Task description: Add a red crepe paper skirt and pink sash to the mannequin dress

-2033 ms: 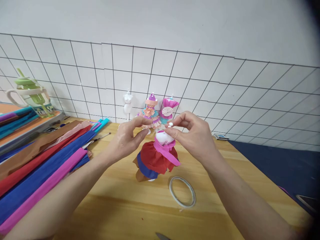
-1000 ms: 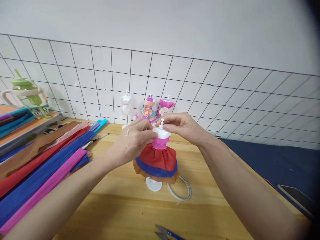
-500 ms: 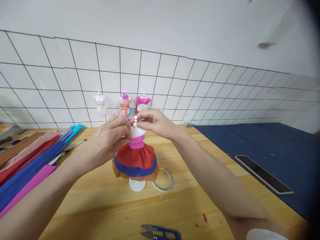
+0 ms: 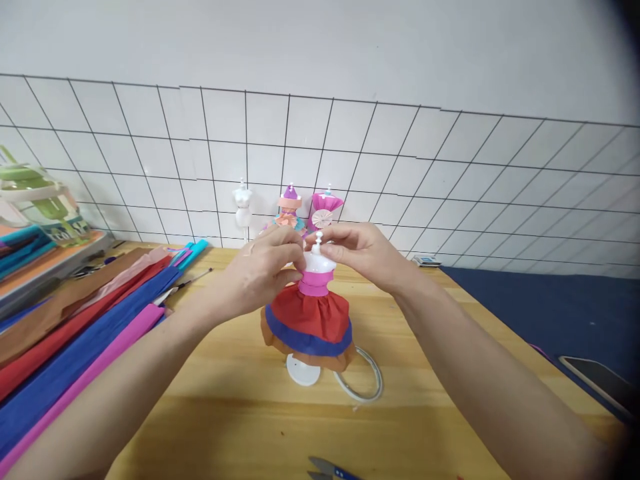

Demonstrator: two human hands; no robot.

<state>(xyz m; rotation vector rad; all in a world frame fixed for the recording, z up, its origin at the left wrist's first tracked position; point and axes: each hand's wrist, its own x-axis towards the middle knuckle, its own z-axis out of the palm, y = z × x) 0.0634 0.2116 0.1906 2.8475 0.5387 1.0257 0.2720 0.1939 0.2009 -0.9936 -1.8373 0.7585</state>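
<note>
A miniature dress form stands upright on its round white base. It wears a bright pink band around the chest and waist, above a tiered paper skirt in red, blue and brown. My left hand is closed at the left side of the form's bust, its fingertips pressed together by the upper edge of the band. From the other side, my right hand grips the form's shoulder, thumb in front and fingers behind the neck. Whatever the fingertips pinch behind the form is hidden.
Folded coloured paper strips cover the left of the table beside a green-lidded bottle. A tape roll lies against the skirt, thread snips in front. More dress forms stand by the wall; a phone rests at right.
The view has turned left, so everything sits farther right in the picture and the bottle has come into sight. Both hands keep their places at the dress form's bust and shoulder.
</note>
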